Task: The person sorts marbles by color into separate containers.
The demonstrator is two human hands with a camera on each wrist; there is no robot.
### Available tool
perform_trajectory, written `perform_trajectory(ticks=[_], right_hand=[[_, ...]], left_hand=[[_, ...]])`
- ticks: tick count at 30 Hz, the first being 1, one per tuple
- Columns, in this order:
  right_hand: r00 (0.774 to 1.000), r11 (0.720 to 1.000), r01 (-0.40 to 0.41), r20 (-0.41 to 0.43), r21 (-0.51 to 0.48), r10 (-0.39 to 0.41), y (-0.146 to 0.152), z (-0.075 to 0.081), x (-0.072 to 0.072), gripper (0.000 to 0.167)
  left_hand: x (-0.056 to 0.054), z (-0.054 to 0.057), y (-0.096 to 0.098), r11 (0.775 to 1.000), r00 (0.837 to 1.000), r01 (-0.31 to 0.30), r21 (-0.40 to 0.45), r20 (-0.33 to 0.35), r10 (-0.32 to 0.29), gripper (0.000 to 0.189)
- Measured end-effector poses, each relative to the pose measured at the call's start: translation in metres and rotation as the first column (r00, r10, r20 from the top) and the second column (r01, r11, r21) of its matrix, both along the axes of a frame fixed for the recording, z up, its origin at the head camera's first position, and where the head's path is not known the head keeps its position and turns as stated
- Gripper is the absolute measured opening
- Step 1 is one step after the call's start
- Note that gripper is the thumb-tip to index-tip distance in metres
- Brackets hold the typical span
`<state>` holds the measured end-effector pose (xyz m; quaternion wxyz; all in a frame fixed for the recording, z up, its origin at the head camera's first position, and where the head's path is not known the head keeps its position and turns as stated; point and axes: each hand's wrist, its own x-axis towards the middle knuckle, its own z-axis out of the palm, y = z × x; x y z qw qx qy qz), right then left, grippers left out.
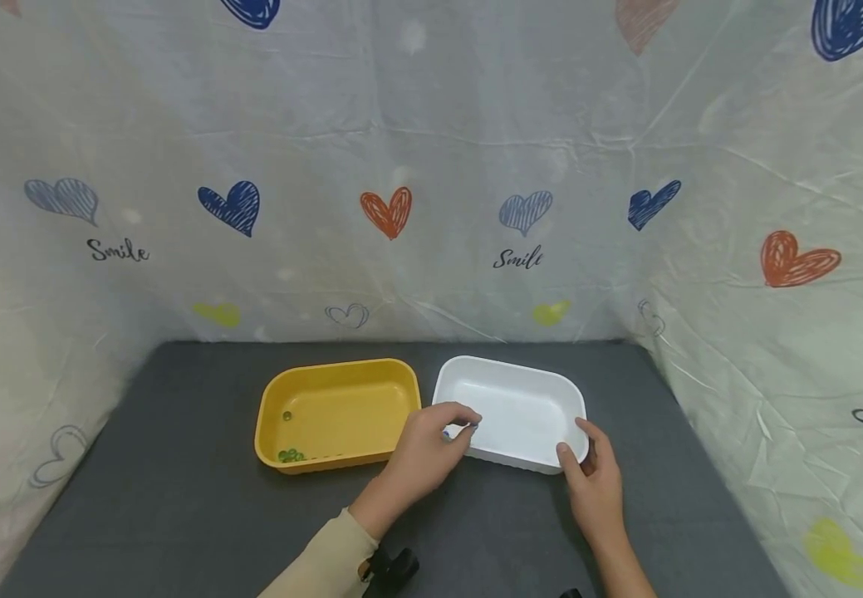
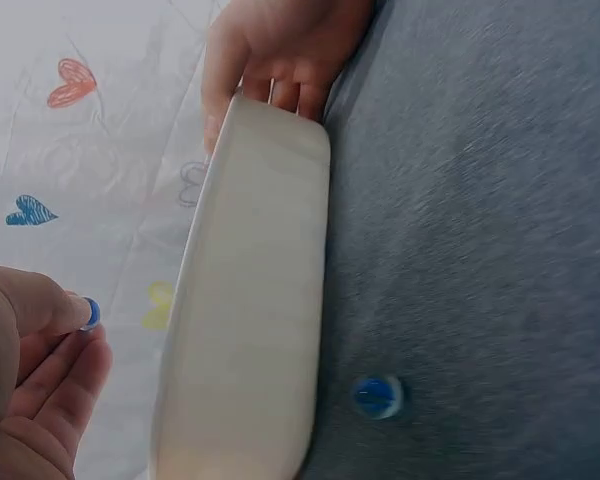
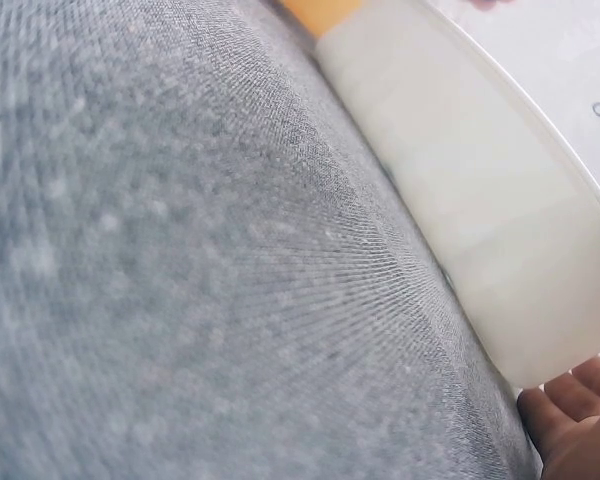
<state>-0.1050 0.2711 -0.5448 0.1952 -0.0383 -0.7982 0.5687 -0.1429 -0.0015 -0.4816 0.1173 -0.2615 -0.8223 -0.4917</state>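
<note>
My left hand [image 1: 429,447] is over the near left corner of the white tray [image 1: 513,374], pinching a small blue marble [image 2: 93,314] between thumb and fingertips. Another blue-and-clear marble [image 2: 378,397] shows against the grey cloth on the near side of the tray in the left wrist view. A bit of blue also appears beneath the left fingers in the head view. At the tray's right end, my right hand [image 1: 595,482] grips the wall, thumb by the near rim and fingers around the outside.
Left of the white tray stands a yellow tray [image 1: 337,366] with several green marbles [image 1: 291,455] near its left end. Both trays rest on a table with dark grey cloth [image 1: 177,498]. A pale curtain [image 1: 446,108] printed with hearts hangs behind and at the sides.
</note>
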Motion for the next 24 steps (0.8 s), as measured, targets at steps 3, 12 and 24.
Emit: perform_trajectory(ticks=[3,12,24], right_hand=[[1.000,1.000,-0.013,-0.002,-0.010,0.013,0.000,0.000,0.000,0.052],[1.000,1.000,-0.015,0.004,-0.003,0.015,0.001,0.000,0.000,0.054],[1.000,1.000,-0.012,-0.006,-0.010,0.012,0.001,-0.001,0.000,0.052]], left_hand=[[-0.006,0.004,0.004,1.000,1.000,-0.008,0.007,0.005,0.008,0.017],[-0.019,0.007,0.014,0.996,0.990,-0.083,0.043,0.121,0.077,0.014],[-0.031,0.010,0.025,0.978,0.951,-0.195,0.077,0.260,0.169,0.014]])
